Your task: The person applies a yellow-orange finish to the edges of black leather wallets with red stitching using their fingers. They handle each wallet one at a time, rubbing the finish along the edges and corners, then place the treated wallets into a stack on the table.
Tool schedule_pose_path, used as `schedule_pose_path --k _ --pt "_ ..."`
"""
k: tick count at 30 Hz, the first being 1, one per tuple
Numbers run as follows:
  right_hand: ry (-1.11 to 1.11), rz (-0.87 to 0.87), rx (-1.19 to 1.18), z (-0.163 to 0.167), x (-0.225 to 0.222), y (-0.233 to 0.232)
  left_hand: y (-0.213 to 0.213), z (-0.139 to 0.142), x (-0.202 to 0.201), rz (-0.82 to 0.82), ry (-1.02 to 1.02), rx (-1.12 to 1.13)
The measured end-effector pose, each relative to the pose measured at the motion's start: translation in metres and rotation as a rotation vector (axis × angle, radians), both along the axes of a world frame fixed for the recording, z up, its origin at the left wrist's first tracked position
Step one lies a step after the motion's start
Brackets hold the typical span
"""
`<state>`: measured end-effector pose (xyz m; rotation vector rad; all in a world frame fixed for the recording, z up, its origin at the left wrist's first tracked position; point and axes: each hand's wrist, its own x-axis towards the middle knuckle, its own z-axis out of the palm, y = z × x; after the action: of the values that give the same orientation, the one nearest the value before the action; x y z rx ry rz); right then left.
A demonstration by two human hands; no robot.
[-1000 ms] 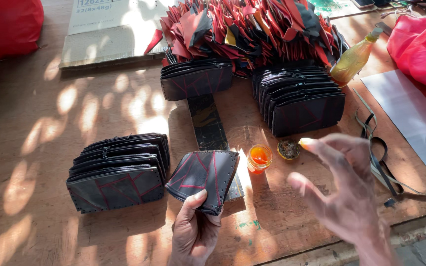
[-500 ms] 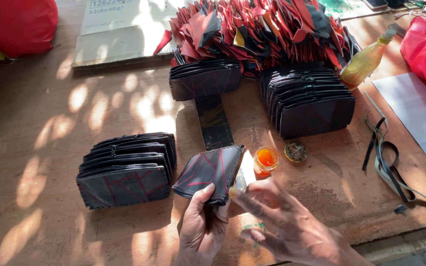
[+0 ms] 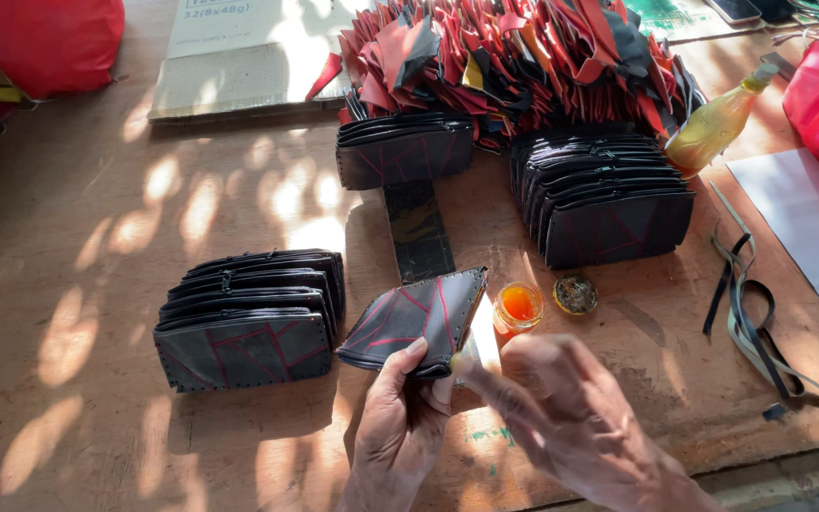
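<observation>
**Pouch in your left hand**

Your left hand point(image 3: 400, 431) pinches the dark pouch with red lines point(image 3: 416, 320) by its lower edge, just above the wooden table point(image 3: 78, 218). Your right hand point(image 3: 575, 427) is loosely curled, its fingertips point(image 3: 462, 362) touching the pouch's corner; whether they grip anything is unclear. A small orange-filled pot point(image 3: 518, 305) sits beside it.

surface: brown wooden bench point(image 3: 97, 237) filling nearly the whole view, its top showing worn patches | light: hard sunlight falling in dappled bright spots across the left and middle, deep shade lying between them | edge: bench front running along the lower right, a grey strip of floor point(image 3: 808, 498) showing beyond it
</observation>
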<state>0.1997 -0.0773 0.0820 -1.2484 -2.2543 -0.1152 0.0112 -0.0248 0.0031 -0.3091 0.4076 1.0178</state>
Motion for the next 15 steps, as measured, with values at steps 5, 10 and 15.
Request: schedule_pose_path --k 5,10,15 --pt "-0.022 0.026 0.013 -0.007 0.006 0.003 0.001 0.006 0.001 0.005 -0.023 0.043" --pt "0.086 -0.024 0.017 -0.014 0.005 0.003 -0.002 0.005 -0.001 0.006 0.032 -0.002" --pt "0.006 -0.069 -0.083 -0.021 0.008 0.009 -0.002 0.003 -0.003 -0.027 -0.034 0.085"
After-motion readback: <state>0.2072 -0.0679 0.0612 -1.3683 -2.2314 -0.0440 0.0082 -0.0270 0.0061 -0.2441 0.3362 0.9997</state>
